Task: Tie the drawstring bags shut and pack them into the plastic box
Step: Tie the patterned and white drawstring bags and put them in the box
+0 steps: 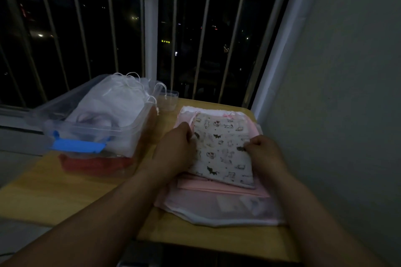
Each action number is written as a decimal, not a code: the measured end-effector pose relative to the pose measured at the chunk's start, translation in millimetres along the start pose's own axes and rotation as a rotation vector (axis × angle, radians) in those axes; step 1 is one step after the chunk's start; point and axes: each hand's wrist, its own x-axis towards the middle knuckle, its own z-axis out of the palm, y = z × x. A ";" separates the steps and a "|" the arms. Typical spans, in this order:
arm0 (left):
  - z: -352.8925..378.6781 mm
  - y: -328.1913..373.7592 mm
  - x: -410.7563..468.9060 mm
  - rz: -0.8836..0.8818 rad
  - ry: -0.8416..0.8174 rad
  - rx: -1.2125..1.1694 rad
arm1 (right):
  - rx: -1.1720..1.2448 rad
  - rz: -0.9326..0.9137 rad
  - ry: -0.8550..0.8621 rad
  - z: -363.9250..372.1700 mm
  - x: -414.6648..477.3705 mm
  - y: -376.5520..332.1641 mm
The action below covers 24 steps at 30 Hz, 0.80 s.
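While in fingers (256,143), bag (223,151) near wall (336,115)

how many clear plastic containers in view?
2. The plastic box with a blue latch, left on the table; a small container just beyond its far right corner. Others may be hidden.

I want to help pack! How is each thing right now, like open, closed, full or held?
plastic box: open, no lid on, heaped with white bags.
white bags: piled above the rim, strings hanging loose.
patterned bag: flat on the pink pile, gripped at both sides.
left hand: grips the bag's left edge.
right hand: grips its right edge.
small clear tub: open.
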 end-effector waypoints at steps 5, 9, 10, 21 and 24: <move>-12.2 7.8 3.5 -0.335 -0.178 -0.709 | 0.416 0.196 -0.163 -14.1 -3.8 -10.5; -24.1 7.8 -5.2 -0.590 -0.413 -0.879 | 0.445 0.330 -0.344 -25.1 -12.1 -4.9; -26.8 7.8 -7.1 -0.615 -0.456 -0.902 | 0.447 0.354 -0.384 -29.3 -14.3 -3.6; -22.0 -0.2 -3.4 -0.641 -0.461 -0.742 | 0.334 0.263 -0.266 -21.8 -6.6 8.3; -24.3 -0.2 -1.0 -0.616 -0.467 -0.756 | 0.364 0.267 -0.320 -19.4 -9.1 6.0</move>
